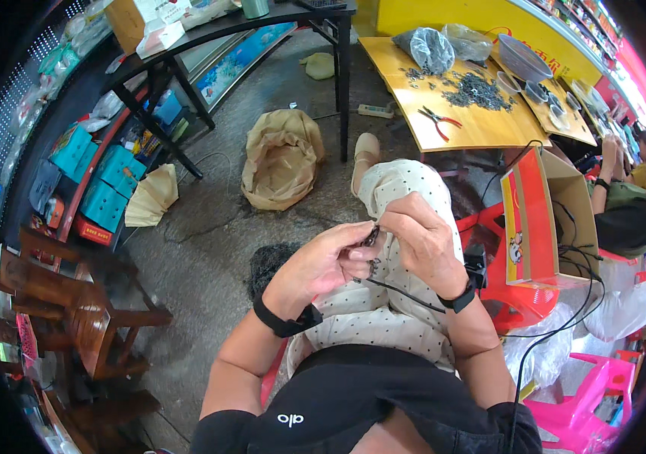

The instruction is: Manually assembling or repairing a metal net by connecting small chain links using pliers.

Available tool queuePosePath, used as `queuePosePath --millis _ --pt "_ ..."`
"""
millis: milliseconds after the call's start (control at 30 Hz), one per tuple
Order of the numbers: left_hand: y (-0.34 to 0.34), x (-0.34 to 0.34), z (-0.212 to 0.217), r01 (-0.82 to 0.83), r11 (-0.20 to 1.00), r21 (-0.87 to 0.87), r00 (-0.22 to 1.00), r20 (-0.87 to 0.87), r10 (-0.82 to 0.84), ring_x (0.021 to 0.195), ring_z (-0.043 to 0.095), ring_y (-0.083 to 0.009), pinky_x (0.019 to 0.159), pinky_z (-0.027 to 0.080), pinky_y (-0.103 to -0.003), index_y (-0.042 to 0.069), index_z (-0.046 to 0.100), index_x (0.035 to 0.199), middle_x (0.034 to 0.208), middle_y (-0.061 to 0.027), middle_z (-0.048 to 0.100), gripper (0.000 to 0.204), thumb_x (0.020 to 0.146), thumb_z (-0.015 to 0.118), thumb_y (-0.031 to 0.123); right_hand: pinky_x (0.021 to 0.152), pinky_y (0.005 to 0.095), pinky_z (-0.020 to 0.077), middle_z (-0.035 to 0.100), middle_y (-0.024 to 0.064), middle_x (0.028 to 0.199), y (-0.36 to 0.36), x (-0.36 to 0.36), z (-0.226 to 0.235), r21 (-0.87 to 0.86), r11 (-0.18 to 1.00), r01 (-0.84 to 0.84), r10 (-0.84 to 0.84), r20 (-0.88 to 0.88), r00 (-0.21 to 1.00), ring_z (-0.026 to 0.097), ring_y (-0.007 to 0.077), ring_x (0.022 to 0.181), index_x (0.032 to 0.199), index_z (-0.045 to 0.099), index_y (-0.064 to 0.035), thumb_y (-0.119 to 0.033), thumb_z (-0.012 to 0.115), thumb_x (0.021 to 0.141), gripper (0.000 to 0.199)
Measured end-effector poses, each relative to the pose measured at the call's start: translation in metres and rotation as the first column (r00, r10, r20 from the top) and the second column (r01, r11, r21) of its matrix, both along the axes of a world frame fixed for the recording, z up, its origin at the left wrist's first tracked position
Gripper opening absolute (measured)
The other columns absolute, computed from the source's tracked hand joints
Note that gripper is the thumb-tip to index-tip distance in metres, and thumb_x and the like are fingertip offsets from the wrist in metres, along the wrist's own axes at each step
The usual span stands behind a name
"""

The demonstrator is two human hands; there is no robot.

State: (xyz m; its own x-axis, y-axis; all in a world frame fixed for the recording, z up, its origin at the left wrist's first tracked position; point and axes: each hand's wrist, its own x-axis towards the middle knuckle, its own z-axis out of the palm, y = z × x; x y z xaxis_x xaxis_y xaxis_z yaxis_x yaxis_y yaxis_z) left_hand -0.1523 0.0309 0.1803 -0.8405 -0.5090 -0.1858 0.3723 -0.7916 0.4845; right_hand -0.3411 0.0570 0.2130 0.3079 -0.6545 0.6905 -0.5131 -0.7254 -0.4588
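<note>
My left hand point(321, 261) and my right hand point(421, 238) meet above my lap, over dotted cream trousers point(383, 310). Both pinch a small dark metal part point(371, 236) held between the fingertips. A second small dark piece point(374, 267) hangs just below, by my left palm. A thin black cord point(402, 293) runs under the hands across my thigh. Each wrist wears a black band.
A yellow table point(474, 125) ahead holds a heap of small dark parts point(478, 91), red-handled pliers point(438, 119), plastic bags and bowls. An open cardboard box point(546, 216) sits on a red stool at right. A brown sack point(281, 159) lies on the floor. Another person point(633, 204) sits far right. Wooden chairs stand at left.
</note>
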Motion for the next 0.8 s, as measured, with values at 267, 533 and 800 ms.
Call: queuePosePath --millis 267,533,800 --pt "-0.005 -0.014 -0.001 -0.088 0.995 0.035 0.996 -0.021 0.089 0.06 0.029 -0.0058 0.055 0.027 -0.021 0.012 0.046 0.083 0.074 0.0052 0.038 0.025 0.1 0.049 0.03 0.071 0.0367 0.0487 0.057 0.0127 0.089 -0.03 -0.012 -0.003 0.179 0.981 -0.077 0.067 0.063 0.996 0.058 0.0298 0.079 0.095 0.06 0.0009 0.009 0.058 0.077 0.02" --pt "-0.016 -0.017 -0.008 -0.271 0.947 -0.171 0.959 0.036 0.281 0.061 0.028 -0.0055 0.056 0.026 -0.021 0.01 0.044 0.08 0.073 0.0046 0.035 0.027 0.1 0.047 0.027 0.102 0.0426 0.037 0.055 0.0201 0.126 -0.227 -0.183 -0.117 -0.074 0.693 0.717 -0.689 -0.361 0.629 0.047 0.0372 0.122 0.129 0.055 -0.0079 -0.036 0.06 0.089 0.05" --pt "-0.023 -0.008 -0.018 -0.346 0.902 -0.259 0.919 0.102 0.382 0.062 0.027 -0.0062 0.057 0.026 -0.022 0.009 0.045 0.081 0.073 0.0039 0.035 0.029 0.1 0.047 0.031 0.074 0.0445 0.0473 0.06 0.0093 0.096 -0.247 -0.187 -0.144 -0.219 0.635 0.741 -0.72 -0.517 0.464 0.057 0.0285 0.094 0.105 0.065 -0.0096 -0.033 0.061 0.085 0.032"
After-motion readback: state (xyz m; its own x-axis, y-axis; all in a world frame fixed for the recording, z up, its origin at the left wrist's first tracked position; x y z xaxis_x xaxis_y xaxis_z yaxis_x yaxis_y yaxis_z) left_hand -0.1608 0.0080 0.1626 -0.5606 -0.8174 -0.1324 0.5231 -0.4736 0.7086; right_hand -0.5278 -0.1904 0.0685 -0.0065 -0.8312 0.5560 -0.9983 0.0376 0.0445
